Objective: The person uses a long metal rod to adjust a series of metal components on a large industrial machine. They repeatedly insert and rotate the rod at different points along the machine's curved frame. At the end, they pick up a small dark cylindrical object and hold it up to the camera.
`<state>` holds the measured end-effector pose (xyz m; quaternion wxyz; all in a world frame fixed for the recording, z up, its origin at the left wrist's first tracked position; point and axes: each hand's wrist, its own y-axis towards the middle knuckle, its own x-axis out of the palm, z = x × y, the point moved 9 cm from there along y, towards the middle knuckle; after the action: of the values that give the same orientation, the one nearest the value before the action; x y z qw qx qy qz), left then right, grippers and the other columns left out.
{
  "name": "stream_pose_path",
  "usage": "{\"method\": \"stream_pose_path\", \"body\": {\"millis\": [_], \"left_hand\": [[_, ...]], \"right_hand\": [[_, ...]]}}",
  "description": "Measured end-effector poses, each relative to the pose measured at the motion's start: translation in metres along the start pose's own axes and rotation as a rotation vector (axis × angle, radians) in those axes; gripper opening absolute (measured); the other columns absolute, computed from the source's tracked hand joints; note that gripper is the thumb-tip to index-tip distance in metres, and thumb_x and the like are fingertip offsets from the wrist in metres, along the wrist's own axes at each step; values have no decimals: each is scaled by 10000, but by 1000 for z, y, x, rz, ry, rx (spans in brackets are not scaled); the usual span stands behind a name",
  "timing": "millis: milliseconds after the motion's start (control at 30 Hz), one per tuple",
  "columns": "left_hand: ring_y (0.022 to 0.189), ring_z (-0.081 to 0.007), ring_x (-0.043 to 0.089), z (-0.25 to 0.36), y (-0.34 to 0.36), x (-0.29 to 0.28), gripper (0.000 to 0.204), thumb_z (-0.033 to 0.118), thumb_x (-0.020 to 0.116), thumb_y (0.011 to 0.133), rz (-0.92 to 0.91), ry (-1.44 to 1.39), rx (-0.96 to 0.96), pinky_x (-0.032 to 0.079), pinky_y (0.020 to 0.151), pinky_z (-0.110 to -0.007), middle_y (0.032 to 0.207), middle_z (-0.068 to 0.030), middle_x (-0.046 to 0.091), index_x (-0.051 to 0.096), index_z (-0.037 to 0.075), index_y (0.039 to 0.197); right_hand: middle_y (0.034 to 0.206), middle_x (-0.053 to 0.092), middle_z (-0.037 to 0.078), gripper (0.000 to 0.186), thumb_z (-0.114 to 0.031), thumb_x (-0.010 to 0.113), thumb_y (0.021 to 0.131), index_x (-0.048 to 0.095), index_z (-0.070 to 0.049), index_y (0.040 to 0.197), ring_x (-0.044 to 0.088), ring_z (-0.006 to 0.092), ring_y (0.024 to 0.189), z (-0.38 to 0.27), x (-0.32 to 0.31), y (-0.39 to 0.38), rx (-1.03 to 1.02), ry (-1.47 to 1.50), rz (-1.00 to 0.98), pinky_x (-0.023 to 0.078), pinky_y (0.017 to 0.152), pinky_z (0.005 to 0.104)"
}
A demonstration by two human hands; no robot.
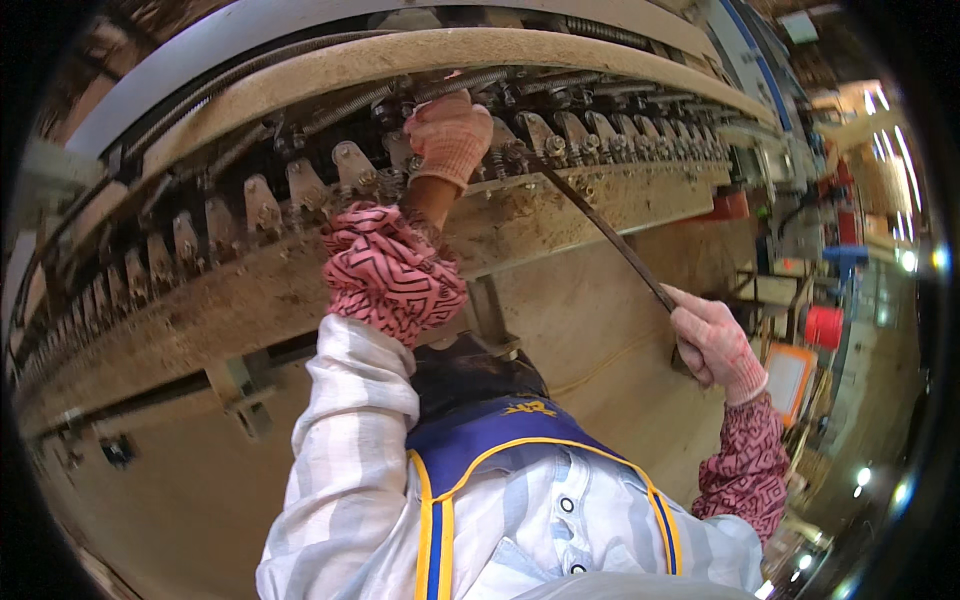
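My left hand (450, 138), in a pale pinkish knit glove, reaches in among the springs and brackets of a long dusty machine. Its fingers are curled, and whatever they grip is hidden behind the hand. Out to the right, my right hand (718, 345), gloved alike, is closed around the lower end of a long thin dark metal bar (605, 230). The bar slants up and left, its far end against the row of metal brackets (540, 133) just right of my left hand. Coil springs (365, 103) run above the brackets.
A dusty beam (600, 205) runs below the brackets, and a curved rail (480, 48) above them. My blue apron (480, 445) with yellow edging is close to the machine. At right are a red container (823, 327), an orange-framed board (788, 383) and a blue vise-like object (846, 256).
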<state>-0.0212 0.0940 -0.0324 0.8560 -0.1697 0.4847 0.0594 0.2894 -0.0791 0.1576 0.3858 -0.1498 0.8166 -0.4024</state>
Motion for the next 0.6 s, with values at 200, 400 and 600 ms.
{"method": "stream_pose_path", "body": {"millis": [200,400,600], "left_hand": [[941,-287,677,-19,-12,-16,469,404,417,946,-77,41,-205,524,766,-490,1059,-101,693,549,200,1347],[1251,-310,528,-15,-43,-38,637,509,505,933,154,19,-243,478,940,-539,1427,-6,511,347,238,1488],[1090,-325,630,-15,-46,-34,647,461,543,883,100,-198,-420,543,735,-531,1244,-83,631,394,188,1450]], "right_hand": [[598,450,-64,472,-177,567,929,516,-61,1385,403,39,442,2,-44,54,-306,11,24,324,384,230],[620,472,-54,478,-143,572,934,499,-88,1403,424,35,496,15,-39,89,-489,-112,-59,362,448,227],[607,466,-42,512,-129,556,936,457,-125,1438,434,47,498,7,-42,107,-682,-189,-44,367,454,231]]}}
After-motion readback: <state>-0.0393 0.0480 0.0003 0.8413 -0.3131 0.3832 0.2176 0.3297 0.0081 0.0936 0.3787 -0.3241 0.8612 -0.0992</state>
